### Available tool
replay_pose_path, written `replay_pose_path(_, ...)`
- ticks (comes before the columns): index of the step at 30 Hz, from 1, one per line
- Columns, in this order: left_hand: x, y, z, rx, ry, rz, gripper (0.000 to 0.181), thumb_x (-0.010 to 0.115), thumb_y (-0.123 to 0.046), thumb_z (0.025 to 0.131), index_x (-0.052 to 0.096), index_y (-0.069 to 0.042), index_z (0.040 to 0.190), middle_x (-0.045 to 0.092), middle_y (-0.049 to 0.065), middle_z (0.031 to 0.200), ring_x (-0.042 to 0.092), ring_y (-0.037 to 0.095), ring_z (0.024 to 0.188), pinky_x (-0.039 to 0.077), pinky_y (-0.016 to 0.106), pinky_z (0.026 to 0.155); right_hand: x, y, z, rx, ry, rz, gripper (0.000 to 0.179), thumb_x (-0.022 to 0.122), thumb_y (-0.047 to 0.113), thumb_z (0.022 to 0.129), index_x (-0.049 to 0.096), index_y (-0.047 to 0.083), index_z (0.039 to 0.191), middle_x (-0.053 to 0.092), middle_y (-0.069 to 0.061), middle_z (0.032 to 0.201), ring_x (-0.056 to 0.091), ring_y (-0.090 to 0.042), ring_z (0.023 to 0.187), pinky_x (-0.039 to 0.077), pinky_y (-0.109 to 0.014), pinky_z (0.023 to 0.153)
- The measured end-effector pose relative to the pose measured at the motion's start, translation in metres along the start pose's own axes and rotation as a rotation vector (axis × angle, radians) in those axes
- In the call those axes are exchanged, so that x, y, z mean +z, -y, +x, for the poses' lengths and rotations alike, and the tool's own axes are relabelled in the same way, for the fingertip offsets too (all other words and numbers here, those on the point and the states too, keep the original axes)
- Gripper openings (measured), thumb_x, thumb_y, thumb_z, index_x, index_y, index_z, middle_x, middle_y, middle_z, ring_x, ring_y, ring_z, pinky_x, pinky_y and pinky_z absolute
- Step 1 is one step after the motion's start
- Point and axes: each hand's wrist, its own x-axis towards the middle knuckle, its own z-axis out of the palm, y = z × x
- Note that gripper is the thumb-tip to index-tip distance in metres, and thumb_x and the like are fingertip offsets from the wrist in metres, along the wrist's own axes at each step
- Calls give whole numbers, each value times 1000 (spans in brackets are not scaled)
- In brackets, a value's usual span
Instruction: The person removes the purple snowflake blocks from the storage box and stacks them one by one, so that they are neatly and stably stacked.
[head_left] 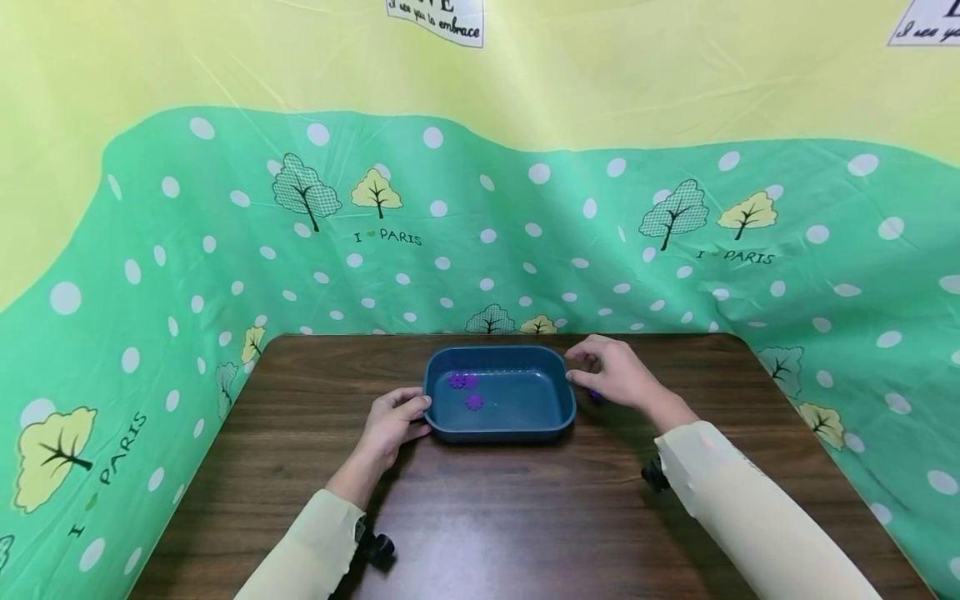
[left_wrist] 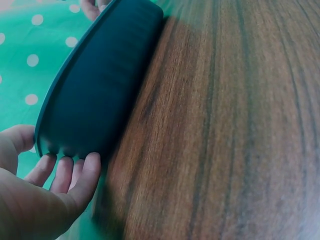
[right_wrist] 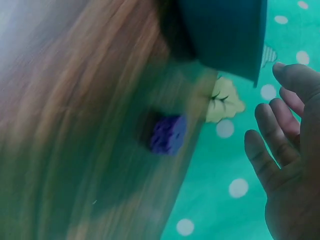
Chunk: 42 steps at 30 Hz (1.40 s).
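Observation:
A dark blue rectangular tray [head_left: 517, 435] rests on the wooden table. Inside it, toward the left, lie a few flat purple flower-shaped pieces [head_left: 474, 402]. My left hand [head_left: 392, 423] holds the tray's left end, thumb at the rim and fingertips against the outer wall, as the left wrist view shows. At the other end, my right hand [head_left: 617, 373] hovers just off the rim with loosely bent fingers and nothing in them. Below that hand a small stack of purple notched pieces [right_wrist: 169, 134] stands on the table; in the head view the hand partly covers it.
The brown wooden table [head_left: 480, 517] spreads in front of the tray and to both sides. Behind its far edge hangs a green and yellow cloth [head_left: 480, 208] with white dots and printed trees. A black wrist device [head_left: 378, 550] sits by the left sleeve.

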Motion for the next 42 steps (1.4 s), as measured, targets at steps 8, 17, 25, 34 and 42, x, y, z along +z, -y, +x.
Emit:
replay_pose_path(8, 0, -1, -1, 6, 9, 7, 44, 72, -14, 95, 62, 4, 133, 67, 13, 113, 67, 22, 97, 63, 44, 86, 10, 21, 16, -48, 18, 36, 25, 82, 20, 88, 75, 13, 111, 70, -2, 105, 64, -16, 86, 60, -41, 75)
replay_pose_path(17, 0, -1, 1, 8, 5, 7, 41, 72, -14, 95, 63, 4, 131, 66, 13, 111, 66, 20, 93, 64, 40, 83, 26, 41, 29, -82, 41, 31, 24, 83, 23, 88, 76, 15, 110, 71, 1, 104, 64, -15, 85, 57, -31, 73)
replay_pose_path(25, 0, 2, 3, 10, -3, 6, 42, 72, -13, 94, 63, 4, 131, 66, 9, 107, 67, 18, 92, 64, 38, 81, 49, 52, 37, -75, 116, 35, 27, 81, 25, 90, 75, 14, 114, 72, -6, 113, 68, -17, 96, 60, -35, 82)
replay_pose_path(34, 0, 2, 2, 2, -3, 2, 43, 73, -13, 94, 63, 3, 132, 65, 9, 108, 67, 21, 95, 64, 40, 84, 74, 68, 45, -82, 186, 22, 32, 81, 23, 90, 75, 9, 117, 72, -7, 116, 68, -18, 100, 60, -37, 84)
replay_pose_path(42, 0, 2, 3, 3, -10, 8, 41, 73, -13, 94, 64, 3, 131, 66, 10, 109, 67, 21, 95, 64, 41, 83, 88, 72, 48, -76, 234, 20, 33, 82, 23, 89, 74, 8, 117, 72, -3, 114, 68, -19, 102, 59, -38, 88)
